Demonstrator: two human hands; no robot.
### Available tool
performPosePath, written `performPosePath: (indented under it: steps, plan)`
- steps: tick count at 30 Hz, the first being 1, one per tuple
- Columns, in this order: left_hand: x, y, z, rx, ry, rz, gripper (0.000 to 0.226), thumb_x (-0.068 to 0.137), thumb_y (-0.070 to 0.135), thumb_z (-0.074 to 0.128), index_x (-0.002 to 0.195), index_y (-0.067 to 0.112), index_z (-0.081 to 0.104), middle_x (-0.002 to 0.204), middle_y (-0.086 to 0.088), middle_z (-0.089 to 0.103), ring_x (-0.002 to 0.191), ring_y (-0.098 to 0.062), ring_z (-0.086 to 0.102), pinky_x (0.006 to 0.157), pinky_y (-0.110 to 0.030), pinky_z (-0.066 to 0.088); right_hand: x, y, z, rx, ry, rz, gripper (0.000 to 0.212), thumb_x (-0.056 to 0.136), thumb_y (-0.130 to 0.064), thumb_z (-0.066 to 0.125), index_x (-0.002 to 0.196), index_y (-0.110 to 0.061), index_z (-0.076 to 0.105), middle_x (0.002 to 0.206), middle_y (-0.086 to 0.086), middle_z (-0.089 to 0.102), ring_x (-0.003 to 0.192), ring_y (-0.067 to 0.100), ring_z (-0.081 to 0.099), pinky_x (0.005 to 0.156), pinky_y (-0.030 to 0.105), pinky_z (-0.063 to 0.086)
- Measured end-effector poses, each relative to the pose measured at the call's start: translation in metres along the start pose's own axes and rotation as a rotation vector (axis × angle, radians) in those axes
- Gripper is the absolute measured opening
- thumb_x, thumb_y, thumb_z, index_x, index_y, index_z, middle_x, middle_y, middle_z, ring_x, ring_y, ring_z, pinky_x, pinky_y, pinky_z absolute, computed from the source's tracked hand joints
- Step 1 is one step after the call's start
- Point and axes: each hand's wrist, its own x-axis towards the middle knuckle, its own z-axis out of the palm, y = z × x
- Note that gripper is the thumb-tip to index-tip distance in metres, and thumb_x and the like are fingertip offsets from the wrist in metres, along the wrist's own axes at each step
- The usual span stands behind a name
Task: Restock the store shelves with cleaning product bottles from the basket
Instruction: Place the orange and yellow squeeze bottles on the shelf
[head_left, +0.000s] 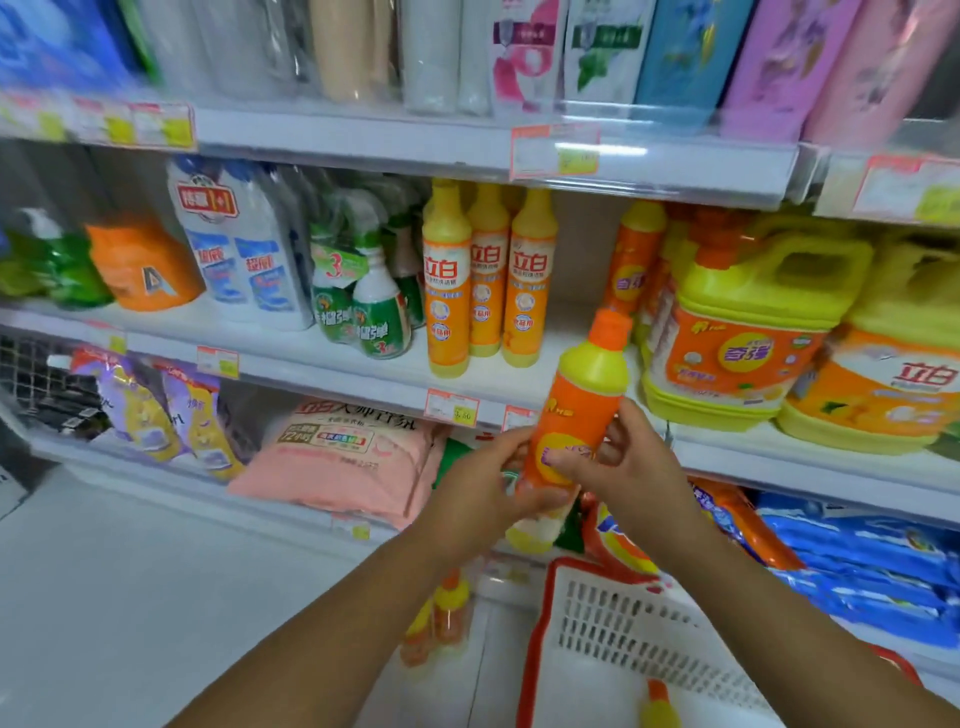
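An orange bottle with a yellow shoulder and orange cap is held upright in front of the middle shelf. My left hand grips its lower part from the left. My right hand grips it from the right, thumb across the label. A gap on the shelf lies behind the cap, between three tall orange bottles and matching orange bottles. The white basket with a red rim sits below, with one yellow-and-orange bottle showing inside.
Big yellow jugs fill the shelf's right side. Green spray bottles and white bottles stand to the left. Pink bags and blue packs lie on the bottom shelf. Two bottles stand on the floor left of the basket.
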Motion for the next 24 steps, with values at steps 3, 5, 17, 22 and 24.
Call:
performPosePath:
  steps: [3,5,17,22,24]
  plan:
    - [0.036,-0.006,-0.024,0.23,0.135,0.021,0.072,0.08,0.042,0.078,0.143,0.031,0.046,0.14,0.014,0.054,0.127,-0.002,0.049,0.109,-0.028,0.04,0.039,-0.016,-0.008,-0.105,0.121,-0.138,0.054,0.082,-0.011,0.079,0.127,-0.024,0.051,0.115,-0.01,0.067,0.103,0.003,0.066,0.086,0.025,0.055]
    - [0.058,-0.021,-0.035,0.399,0.209,0.044,0.074,0.083,0.045,0.075,0.147,0.027,0.043,0.15,0.009,0.045,0.135,-0.01,0.041,0.111,-0.029,0.033,0.066,-0.022,-0.013,-0.195,0.177,-0.215,0.058,0.083,-0.013,0.078,0.131,-0.026,0.049,0.118,-0.01,0.065,0.107,0.003,0.062,0.09,0.026,0.051]
    - [0.109,-0.082,-0.019,0.854,0.357,0.186,0.061,0.08,0.065,0.064,0.134,0.041,0.051,0.134,0.02,0.055,0.129,-0.008,0.041,0.11,-0.041,0.011,0.163,0.002,-0.021,-0.345,0.349,-0.182,0.062,0.088,-0.024,0.074,0.14,-0.022,0.041,0.125,-0.005,0.06,0.11,0.015,0.061,0.102,0.044,0.049]
    - [0.114,-0.092,-0.017,0.772,0.402,0.196,0.054,0.069,0.061,0.075,0.118,0.043,0.061,0.12,0.021,0.061,0.118,-0.008,0.047,0.105,-0.038,0.015,0.168,0.03,-0.011,-0.404,0.399,-0.11,0.088,0.077,-0.029,0.084,0.149,-0.029,0.032,0.13,-0.001,0.051,0.108,0.013,0.056,0.097,0.037,0.05]
    - [0.114,-0.094,-0.016,0.752,0.421,0.207,0.052,0.069,0.059,0.075,0.116,0.043,0.061,0.118,0.021,0.061,0.118,-0.007,0.045,0.106,-0.038,0.015,0.164,0.045,-0.004,-0.409,0.393,-0.089,0.085,0.076,-0.03,0.085,0.146,-0.027,0.037,0.13,0.001,0.053,0.108,0.014,0.056,0.097,0.038,0.05]
